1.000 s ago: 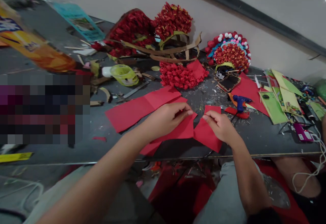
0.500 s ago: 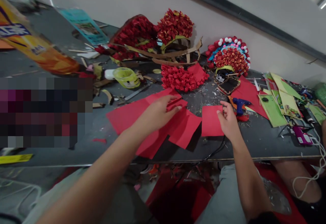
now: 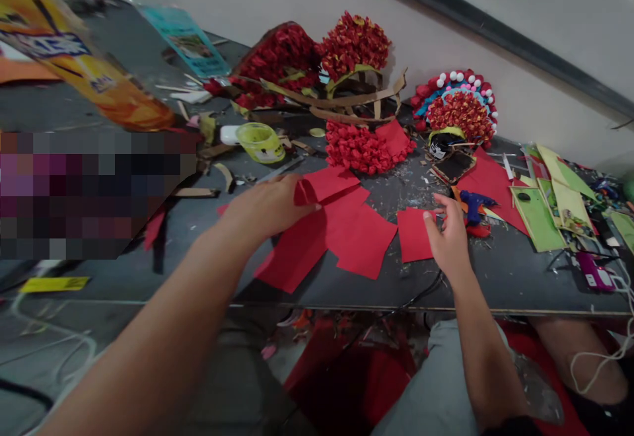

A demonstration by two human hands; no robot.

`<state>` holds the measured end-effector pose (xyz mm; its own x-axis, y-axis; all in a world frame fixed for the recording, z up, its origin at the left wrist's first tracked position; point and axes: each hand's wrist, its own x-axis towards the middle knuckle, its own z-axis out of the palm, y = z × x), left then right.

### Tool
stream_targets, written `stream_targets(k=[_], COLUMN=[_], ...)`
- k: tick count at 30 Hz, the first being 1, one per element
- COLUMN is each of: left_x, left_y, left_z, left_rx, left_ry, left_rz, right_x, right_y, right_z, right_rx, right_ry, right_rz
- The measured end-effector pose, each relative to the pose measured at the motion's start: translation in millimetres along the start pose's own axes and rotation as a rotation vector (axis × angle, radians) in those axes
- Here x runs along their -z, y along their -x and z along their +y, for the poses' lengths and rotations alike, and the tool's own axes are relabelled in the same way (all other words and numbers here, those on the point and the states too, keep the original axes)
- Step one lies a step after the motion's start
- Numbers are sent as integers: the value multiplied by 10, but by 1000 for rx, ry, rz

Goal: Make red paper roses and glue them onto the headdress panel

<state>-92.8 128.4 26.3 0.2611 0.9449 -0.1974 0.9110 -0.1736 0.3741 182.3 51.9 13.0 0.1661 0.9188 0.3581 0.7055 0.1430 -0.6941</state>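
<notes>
My left hand (image 3: 270,205) is over the left part of several overlapping sheets of red paper (image 3: 364,238). Its fingers and thumb close around a bent red paper piece (image 3: 306,191); the fingertips are partly hidden. To the right, my right hand (image 3: 452,234) rests beside a small stack of red paper squares (image 3: 413,234), two of them slightly offset. The thumb touches the right edge of the squares, and the fingers are loosely curled and apart from it.
Red petal-covered pieces (image 3: 356,43) and a cluster of red paper petals (image 3: 364,148) lie at the back. A yellow tape roll (image 3: 260,142), orange drink bottle (image 3: 94,72), blue glue gun (image 3: 475,205), phone (image 3: 453,165) and green card pieces (image 3: 537,218) surround the paper. A black cable (image 3: 421,294) crosses the table edge.
My left hand has moved left over the red sheets, and a piece now bends at its fingers. The right hand has barely moved; its red squares now show offset edges. The view has shifted slightly.
</notes>
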Motion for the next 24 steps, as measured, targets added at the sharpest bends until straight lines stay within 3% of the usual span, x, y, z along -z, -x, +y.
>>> stream_targets(k=[3, 7, 9, 11, 12, 15, 17, 19, 24], left_x=[58, 168, 230, 269, 274, 223, 165, 121, 123], left_y=[67, 237, 328, 394, 414, 426, 412, 397, 374], left_z=[90, 255, 352, 458, 511, 649, 706, 729, 716], left_rx=[53, 132, 111, 16, -106, -432, -531, -538, -514], left_ry=[-166, -339, -349, -291, -227, 5, 86, 113, 292], left_rz=[-55, 69, 93, 9, -69, -226, -266, -279, -316], right_x=[-20, -35, -29, -14, -7, 3, -1, -4, 35], right_y=[2, 16, 45, 89, 114, 174, 189, 184, 137], right_z=[-4, -70, -155, -268, -327, -469, -508, -502, -430], right_rx=[19, 85, 185, 350, 435, 544, 469, 334, 68], right_ry=[-16, 6, 41, 84, 103, 120, 58, -45, -215], right_rz=[-10, -2, 35, 57, 45, -121, -283, -406, -458])
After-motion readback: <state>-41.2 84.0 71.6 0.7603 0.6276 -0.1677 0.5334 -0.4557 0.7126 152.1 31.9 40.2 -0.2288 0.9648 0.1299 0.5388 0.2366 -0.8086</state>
